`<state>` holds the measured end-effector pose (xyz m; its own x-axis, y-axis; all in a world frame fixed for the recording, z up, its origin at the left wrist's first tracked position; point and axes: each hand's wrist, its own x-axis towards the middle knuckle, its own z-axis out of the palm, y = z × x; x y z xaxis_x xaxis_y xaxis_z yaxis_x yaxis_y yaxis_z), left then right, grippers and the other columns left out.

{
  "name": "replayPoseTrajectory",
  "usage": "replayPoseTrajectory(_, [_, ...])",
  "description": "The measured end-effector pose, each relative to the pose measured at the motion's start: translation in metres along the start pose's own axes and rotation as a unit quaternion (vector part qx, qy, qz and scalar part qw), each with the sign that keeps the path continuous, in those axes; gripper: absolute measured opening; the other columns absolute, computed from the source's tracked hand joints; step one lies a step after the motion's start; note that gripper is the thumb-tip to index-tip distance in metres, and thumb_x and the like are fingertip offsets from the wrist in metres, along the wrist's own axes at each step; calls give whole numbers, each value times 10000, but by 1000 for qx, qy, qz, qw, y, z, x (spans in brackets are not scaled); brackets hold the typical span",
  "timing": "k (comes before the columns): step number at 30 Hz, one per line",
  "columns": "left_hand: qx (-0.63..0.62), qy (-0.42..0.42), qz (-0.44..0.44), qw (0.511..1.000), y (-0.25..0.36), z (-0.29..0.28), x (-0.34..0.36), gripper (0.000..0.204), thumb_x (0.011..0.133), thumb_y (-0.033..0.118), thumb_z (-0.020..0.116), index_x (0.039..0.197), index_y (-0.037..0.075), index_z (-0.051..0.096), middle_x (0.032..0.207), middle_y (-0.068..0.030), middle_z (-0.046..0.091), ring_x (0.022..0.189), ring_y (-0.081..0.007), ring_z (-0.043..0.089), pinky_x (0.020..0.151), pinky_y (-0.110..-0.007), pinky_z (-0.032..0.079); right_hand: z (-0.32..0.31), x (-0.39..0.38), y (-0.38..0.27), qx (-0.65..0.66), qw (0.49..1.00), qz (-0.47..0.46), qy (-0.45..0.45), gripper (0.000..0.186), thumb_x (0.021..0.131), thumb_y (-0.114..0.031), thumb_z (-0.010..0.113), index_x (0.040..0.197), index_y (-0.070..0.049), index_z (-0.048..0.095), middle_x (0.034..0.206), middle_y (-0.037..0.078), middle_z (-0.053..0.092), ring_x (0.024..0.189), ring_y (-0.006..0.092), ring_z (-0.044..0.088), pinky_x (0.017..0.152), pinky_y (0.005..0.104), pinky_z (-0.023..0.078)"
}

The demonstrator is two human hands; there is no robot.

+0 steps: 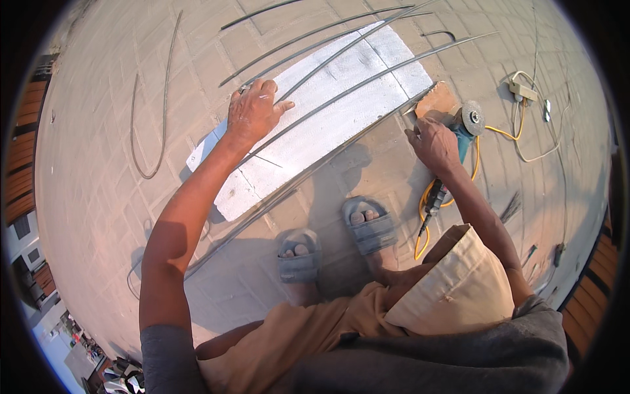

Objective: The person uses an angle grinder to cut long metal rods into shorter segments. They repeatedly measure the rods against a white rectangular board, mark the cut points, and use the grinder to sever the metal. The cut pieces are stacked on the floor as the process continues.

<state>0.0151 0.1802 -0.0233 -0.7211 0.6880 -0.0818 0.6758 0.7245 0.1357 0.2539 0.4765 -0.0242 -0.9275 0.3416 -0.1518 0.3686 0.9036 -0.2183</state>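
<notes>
A long white slab [341, 105] with cross seams lies on the paving before my feet, with thin dark metal rods across it. My left hand [252, 113] is over the slab's far left side, closed on a metal rod [328, 60], thumb pointing right. Another rod [367, 80] runs under that wrist. At the slab's right end, my right hand [435, 141] is curled against a teal and black angle grinder [466, 141]. The fingers' undersides are hidden, so what they grip cannot be made out. The grinder's disc [474, 117] faces up. A brown flat piece [441, 98] lies beside it.
A yellow cord [478, 164] loops round the grinder toward a pale power socket block [523, 90] at right. A bent rod [161, 151] lies at left, a short hooked rod [441, 33] beyond the slab. My sandalled feet [367, 226] stand close to the slab's near edge.
</notes>
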Motion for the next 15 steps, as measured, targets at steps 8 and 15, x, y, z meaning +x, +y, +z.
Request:
replayPoseTrajectory(8, [53, -111, 26, 992, -2, -14, 37, 405, 967, 395, 626, 1170, 47, 664, 1225, -131, 596, 1187, -303, 595, 1119, -570, 312, 21, -43, 102, 26, 968, 230, 95, 705, 797, -439, 774, 1198, 73, 502, 1138, 280, 629, 1083, 437, 623, 896, 475, 507])
replayPoseTrajectory(15, [242, 92, 87, 962, -28, 9, 53, 303, 989, 291, 580, 1155, 52, 662, 1215, -96, 594, 1262, -268, 524, 1148, -609, 241, 45, -43, 119, 230, 888, 398, -26, 948, 671, -444, 896, 1214, 139, 382, 1107, 294, 631, 1017, 379, 676, 864, 421, 540])
